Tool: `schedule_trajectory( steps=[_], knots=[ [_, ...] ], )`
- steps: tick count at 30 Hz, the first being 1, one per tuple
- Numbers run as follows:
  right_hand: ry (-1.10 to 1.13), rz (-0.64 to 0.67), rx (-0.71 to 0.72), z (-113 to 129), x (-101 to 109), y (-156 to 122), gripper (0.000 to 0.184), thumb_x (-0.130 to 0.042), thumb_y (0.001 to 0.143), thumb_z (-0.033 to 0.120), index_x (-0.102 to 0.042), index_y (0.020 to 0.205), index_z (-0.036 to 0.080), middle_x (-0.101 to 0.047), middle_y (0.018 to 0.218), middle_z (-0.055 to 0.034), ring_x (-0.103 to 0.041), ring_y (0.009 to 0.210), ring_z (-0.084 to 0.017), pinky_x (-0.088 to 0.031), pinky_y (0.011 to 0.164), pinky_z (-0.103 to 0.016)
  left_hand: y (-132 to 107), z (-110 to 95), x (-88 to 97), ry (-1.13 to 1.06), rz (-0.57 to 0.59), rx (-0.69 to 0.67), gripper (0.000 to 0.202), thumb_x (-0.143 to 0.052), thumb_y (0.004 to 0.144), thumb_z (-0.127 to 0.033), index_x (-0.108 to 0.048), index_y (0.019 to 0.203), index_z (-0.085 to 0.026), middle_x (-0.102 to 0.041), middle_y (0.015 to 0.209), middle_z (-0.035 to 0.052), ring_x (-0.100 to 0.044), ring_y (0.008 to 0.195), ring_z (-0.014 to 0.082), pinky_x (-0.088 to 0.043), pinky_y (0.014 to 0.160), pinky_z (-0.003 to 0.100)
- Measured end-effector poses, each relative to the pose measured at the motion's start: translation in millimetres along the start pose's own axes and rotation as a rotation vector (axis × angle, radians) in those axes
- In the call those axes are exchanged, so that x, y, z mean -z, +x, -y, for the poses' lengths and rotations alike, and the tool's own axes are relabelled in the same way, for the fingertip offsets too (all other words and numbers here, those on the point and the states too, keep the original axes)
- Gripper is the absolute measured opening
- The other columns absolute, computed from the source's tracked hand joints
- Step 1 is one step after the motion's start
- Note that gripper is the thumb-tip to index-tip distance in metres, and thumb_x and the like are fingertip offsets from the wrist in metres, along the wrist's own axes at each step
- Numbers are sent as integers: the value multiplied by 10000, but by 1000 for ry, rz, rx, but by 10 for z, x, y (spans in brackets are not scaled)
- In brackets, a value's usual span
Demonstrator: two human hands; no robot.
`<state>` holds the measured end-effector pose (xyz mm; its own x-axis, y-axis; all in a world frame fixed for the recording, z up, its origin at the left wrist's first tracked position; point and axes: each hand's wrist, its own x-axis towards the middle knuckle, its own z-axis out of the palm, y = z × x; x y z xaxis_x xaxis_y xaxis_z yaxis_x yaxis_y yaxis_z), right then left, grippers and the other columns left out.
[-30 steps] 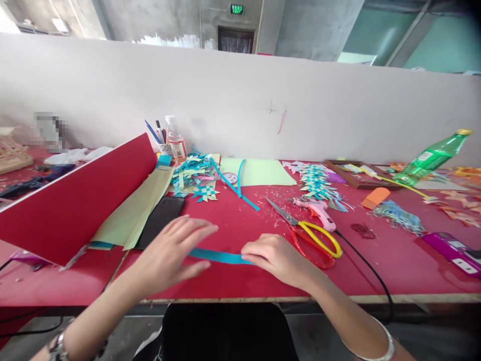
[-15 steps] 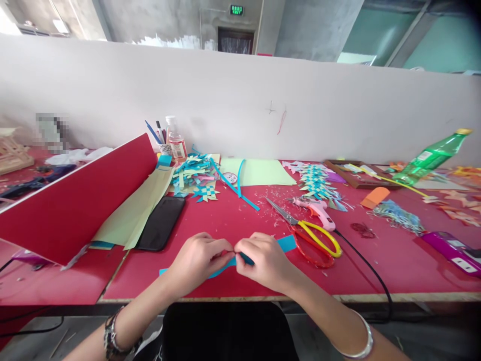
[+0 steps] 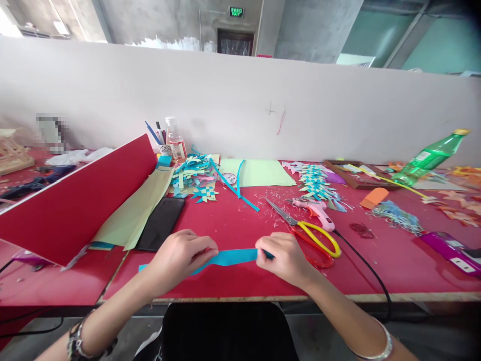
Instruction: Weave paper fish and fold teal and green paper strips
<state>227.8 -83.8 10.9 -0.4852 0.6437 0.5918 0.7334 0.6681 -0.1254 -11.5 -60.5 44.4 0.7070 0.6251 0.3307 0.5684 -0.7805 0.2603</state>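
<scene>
Between the left hand (image 3: 180,255) and the right hand (image 3: 283,255): a long blue paper strip (image 3: 236,256), stretched across with a slight wave in it.
Left hand's hold: thumb and fingertips pinched together on the strip; its loose end passes under this hand and comes out on the far side of the wrist.
Right hand's hold: fingers curled and clamped on the other end, a darker bit of the blue showing inside the curl.
Gap: the two hands are apart, joined only by the strip.
Under both hands: a red-topped worktable (image 3: 221,228).
Just beyond the left hand: a black rectangular phone (image 3: 161,220) lying flat, with pale yellow-green paper sheets (image 3: 131,208) and a tilted red board (image 3: 78,205) farther to the left.
Just beyond the right hand: large metal scissors with one yellow and one red handle loop (image 3: 295,220), blades apart and pointing away; past them, a pink glue gun (image 3: 319,211) with a black cable (image 3: 370,265) running along the right forearm's outer side.
Farther out, ahead of the left hand: a heap of blue and pale green paper pieces (image 3: 191,170), a woven blue-and-green paper star (image 3: 206,193) at its near edge.
Farther out, ahead of the right hand: a row of overlapping woven blue-and-green stars (image 3: 315,181).
Well to the right of the right hand: a leaning green plastic bottle with a yellow cap (image 3: 432,158).
</scene>
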Motion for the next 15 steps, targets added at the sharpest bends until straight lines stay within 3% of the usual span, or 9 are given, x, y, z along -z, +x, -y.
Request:
schedule_trajectory(
  steps=[6, 12, 15],
  knots=[
    [-84, -53, -34, -163, 48, -107, 165, -412, 717, 92, -485, 600, 182, -518, 505, 34, -421, 460, -82, -298, 525, -217, -104, 130, 137, 92, 62, -10, 254, -359, 859, -291, -573, 762, -196, -603, 604, -17, -516, 546, 98, -340, 537, 192],
    [-205, -96, -58, -351, 126, -133, 169, -420, 699, 85, -488, 583, 186, -524, 507, 25, -446, 479, -97, -310, 531, -224, -120, 151, 133, 279, 31, -98, 251, -345, 868, -273, -556, 757, -197, -569, 542, -23, -492, 494, 108, -321, 526, 214],
    [-219, -129, -157, -458, 214, -176, 160, -425, 703, 96, -481, 586, 190, -492, 485, 28, -435, 458, -101, -311, 501, -226, -163, 199, 126, 352, 18, -74, 252, -348, 865, -284, -554, 750, -194, -553, 518, -24, -498, 489, 113, -305, 505, 217]
  ],
)
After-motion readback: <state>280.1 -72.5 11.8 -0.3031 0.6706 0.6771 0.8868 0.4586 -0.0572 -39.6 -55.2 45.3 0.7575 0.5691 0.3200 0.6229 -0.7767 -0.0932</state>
